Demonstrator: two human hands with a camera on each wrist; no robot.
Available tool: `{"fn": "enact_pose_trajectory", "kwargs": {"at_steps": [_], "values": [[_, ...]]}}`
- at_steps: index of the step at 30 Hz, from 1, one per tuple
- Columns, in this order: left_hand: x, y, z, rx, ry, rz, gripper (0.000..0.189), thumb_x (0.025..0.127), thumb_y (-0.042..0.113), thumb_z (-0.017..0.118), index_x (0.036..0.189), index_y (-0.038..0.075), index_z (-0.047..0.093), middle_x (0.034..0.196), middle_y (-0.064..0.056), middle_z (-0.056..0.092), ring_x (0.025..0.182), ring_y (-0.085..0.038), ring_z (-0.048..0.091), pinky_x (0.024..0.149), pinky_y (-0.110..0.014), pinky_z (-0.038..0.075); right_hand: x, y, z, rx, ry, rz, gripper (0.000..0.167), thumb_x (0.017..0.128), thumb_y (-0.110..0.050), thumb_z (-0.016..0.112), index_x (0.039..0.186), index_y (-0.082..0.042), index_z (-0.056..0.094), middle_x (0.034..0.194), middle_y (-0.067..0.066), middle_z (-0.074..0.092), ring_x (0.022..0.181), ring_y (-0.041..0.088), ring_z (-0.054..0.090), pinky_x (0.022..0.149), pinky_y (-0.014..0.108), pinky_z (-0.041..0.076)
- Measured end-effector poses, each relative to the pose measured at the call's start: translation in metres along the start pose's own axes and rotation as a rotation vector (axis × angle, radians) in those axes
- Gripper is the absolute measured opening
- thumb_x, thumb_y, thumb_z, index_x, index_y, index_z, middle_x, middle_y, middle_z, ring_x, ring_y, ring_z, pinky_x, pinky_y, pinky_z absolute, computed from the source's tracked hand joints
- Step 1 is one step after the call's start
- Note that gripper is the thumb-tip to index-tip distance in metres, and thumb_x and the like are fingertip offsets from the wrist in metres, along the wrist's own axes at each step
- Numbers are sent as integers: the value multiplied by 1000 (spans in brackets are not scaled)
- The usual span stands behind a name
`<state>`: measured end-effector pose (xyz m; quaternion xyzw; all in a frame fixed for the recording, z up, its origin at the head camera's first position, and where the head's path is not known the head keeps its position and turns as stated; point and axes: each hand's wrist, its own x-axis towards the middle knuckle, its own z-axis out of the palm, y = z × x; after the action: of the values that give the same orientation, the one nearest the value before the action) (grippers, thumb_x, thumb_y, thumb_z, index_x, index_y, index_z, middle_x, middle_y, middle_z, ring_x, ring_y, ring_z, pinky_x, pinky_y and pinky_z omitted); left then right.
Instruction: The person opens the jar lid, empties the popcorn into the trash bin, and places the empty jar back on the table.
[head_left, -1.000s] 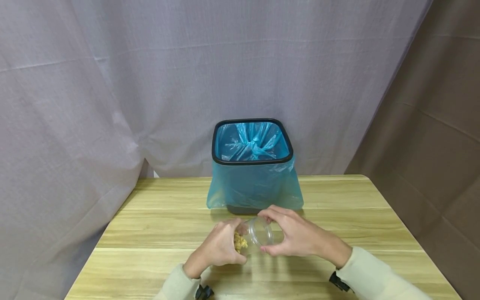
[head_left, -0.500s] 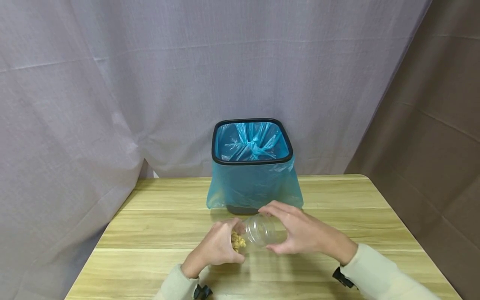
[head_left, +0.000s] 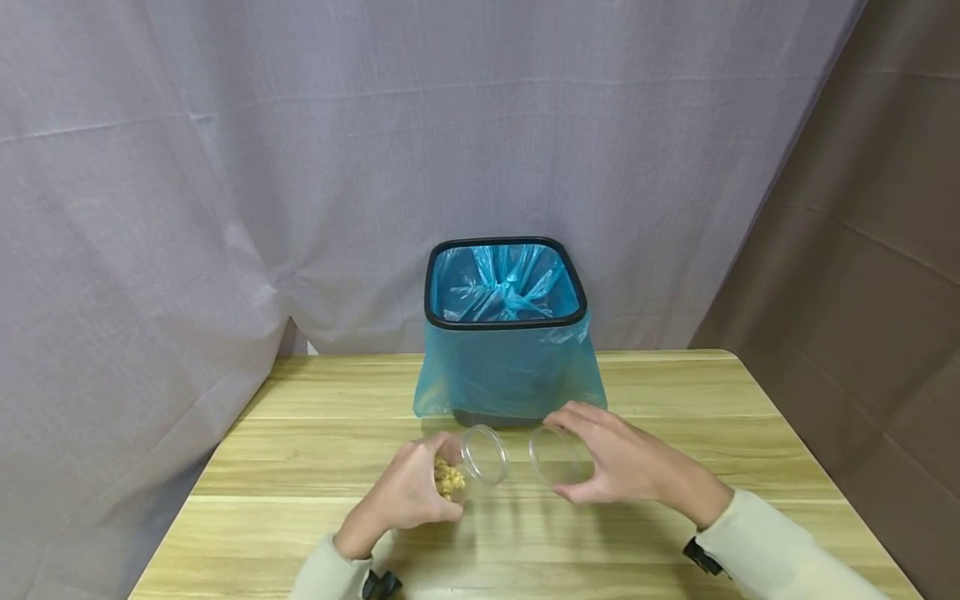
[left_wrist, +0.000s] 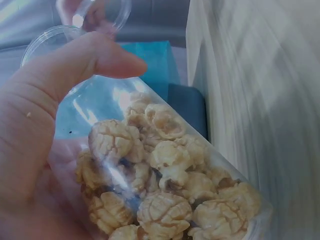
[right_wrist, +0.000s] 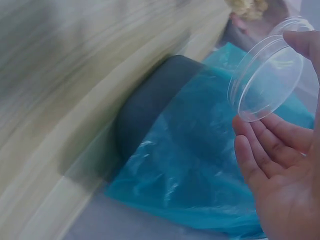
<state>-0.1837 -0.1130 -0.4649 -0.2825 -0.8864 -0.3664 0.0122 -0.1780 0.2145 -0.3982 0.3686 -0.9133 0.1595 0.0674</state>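
Note:
A clear plastic jar (head_left: pixel 483 455) holding popcorn (left_wrist: pixel 162 170) lies tilted on its side in my left hand (head_left: pixel 408 487), whose thumb and fingers grip round it. The jar's mouth faces right, and the popcorn sits toward its bottom end. My right hand (head_left: pixel 622 458) pinches a clear round lid (right_wrist: pixel 270 80) by its rim between thumb and fingertips. Lid and jar are apart, with a small gap between them in the head view. Both hands are above the table, in front of the bin.
A dark bin (head_left: pixel 491 421) with a black rim, lined with a blue bag (head_left: pixel 510 367), stands at the table's back. The wooden table (head_left: pixel 300 467) reaches to a grey curtain (head_left: pixel 360 167) behind and a brown one (head_left: pixel 862 317) at right.
The lid has come away from the jar's mouth. My left hand has moved left with the jar, and my right hand has moved right with the lid.

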Motion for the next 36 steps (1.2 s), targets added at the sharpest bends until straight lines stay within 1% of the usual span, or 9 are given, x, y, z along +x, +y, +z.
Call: {"fn": "enact_pose_trajectory", "kwargs": {"at_steps": [4,8,11,15,18,22,26,32,36], "values": [[-8,-7,-8,12,20,-19,58,60,16,88,114,13,66,106,-2,74,95,-14,66,83,-29,57,-7,7,6,-30,-10,14,70,79,-45,89,134,-9,64,124,1,68,112,16,67,94,39,62],[-17,-14,-15,17,53,-43,65,58,14,89,119,13,67,105,0,75,92,-10,65,80,-26,56,-13,13,13,-58,-18,17,70,78,-44,89,133,-7,65,121,5,68,106,19,68,89,39,63],[-25,-19,-19,10,72,-58,71,57,14,90,124,12,67,104,0,76,89,-8,66,78,-25,57,-18,17,21,-82,-38,39,74,77,-45,88,135,-5,64,125,10,68,110,25,70,92,43,63],[-36,-27,-24,7,72,-98,73,56,13,90,125,12,67,104,0,75,89,-9,66,77,-24,58,-26,23,32,-92,-87,80,79,77,-47,87,137,-3,63,136,21,65,123,39,67,100,53,59],[-44,-32,-28,18,73,-134,74,55,13,90,126,11,67,104,1,74,90,-9,66,77,-23,57,-33,27,42,-99,-115,91,80,76,-49,87,136,-2,64,137,24,64,124,41,66,101,54,59],[-52,-37,-35,28,91,-167,74,55,13,90,125,11,67,103,2,74,90,-10,66,76,-23,57,-40,32,53,-102,-137,97,76,75,-49,88,132,-3,66,136,21,65,123,39,66,103,53,58],[-56,-38,-39,22,104,-177,74,54,12,90,124,9,67,102,0,74,89,-11,67,76,-23,58,-45,36,64,-97,-153,98,72,74,-50,88,127,-5,68,131,17,66,120,35,67,99,50,59],[-59,-40,-47,37,93,-181,73,55,12,90,124,7,67,101,0,74,88,-11,66,75,-23,57,-50,41,76,-122,-155,72,75,74,-52,87,127,-3,68,127,12,68,115,29,68,95,45,61],[-55,-39,-60,90,95,-183,72,55,12,91,122,9,67,101,-4,74,89,-11,66,77,-25,57,-49,42,75,-101,-160,94,76,77,-55,86,129,-3,68,129,11,67,117,29,69,96,46,61]]}}
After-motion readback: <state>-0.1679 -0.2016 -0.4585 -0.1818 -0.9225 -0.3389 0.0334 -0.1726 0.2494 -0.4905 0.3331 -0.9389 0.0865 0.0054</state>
